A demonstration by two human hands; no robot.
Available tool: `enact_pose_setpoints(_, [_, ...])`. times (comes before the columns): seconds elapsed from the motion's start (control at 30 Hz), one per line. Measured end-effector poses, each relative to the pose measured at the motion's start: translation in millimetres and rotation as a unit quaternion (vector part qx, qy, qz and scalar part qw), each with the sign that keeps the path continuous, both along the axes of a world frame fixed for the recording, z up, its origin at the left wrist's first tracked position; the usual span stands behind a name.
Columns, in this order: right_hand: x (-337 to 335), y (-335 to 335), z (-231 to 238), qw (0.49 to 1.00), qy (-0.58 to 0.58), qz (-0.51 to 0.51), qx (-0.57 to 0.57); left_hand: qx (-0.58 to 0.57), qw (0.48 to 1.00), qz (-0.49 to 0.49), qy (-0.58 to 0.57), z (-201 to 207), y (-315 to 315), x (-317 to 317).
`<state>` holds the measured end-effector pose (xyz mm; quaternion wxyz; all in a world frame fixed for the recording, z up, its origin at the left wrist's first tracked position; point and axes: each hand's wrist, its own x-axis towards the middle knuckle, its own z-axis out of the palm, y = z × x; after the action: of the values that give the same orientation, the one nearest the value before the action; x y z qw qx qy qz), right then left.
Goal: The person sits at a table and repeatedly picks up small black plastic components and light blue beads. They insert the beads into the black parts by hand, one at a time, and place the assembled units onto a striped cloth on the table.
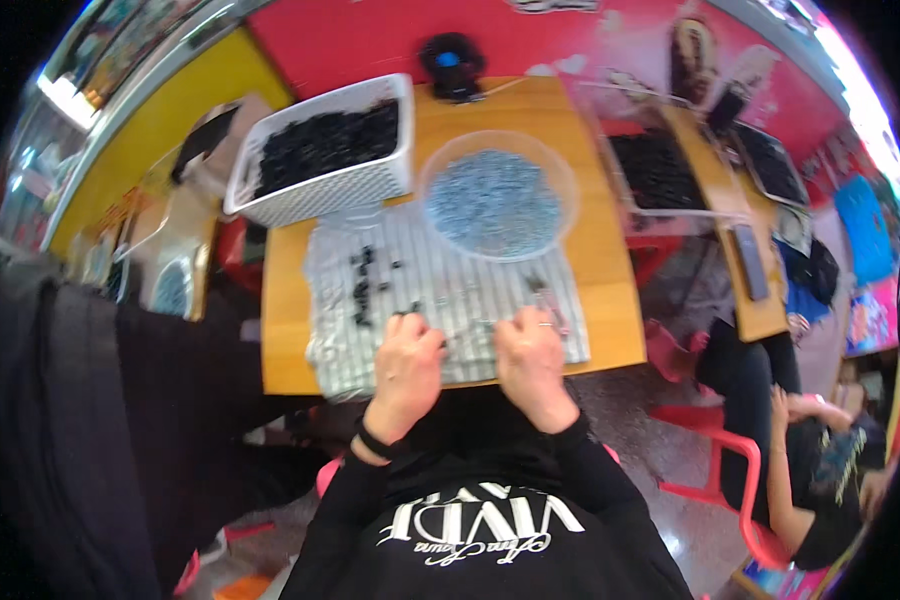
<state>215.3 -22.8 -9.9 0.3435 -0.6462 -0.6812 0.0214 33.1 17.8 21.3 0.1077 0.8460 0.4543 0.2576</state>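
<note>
Near the front edge of a grey-and-white striped cloth (410, 250), my left hand (408, 362) is closed, fingers curled inward, beside a few small black pieces. My right hand (530, 352) is closed too, a short gap away from the left. Whatever either hand pinches is too small or hidden to name. Several small black pieces (362, 287) lie scattered on the cloth, left of and beyond my left hand. Just beyond my right hand rests a small tool with reddish handles (545, 292), its kind unclear. A clear round tub (568, 215) full of tiny light-blue pieces stands farther back.
A white basket (370, 180) heaped with black pieces stands at the table's back left. A black round object (452, 66) is at the far edge. On the right are another bin of black pieces (655, 165) and a person seated on a red chair (715, 455). A dark-clothed figure (180, 400) is at left.
</note>
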Motion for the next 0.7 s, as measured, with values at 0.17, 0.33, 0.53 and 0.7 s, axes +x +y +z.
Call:
enact_pose_setpoints(0.17, [-2, 6, -13, 0.999, 0.039, 0.014, 0.015, 0.006, 0.997, -0.02, -0.071, -6, -2, -4])
enact_pose_setpoints(0.33, [4, 0, -4, 0.991, 0.117, 0.042, 0.043, -0.176, 0.932, -0.017, -0.316, 5, -7, -11])
enact_pose_setpoints(0.53, [-26, -12, 36, 0.92, 0.358, 0.145, 0.072, -0.396, 0.714, -0.043, -0.576, -13, -15, -22])
enact_pose_setpoints(0.7, [-32, -16, 39, 0.939, 0.281, 0.165, 0.114, -0.488, 0.57, -0.12, -0.65, -29, -25, -19])
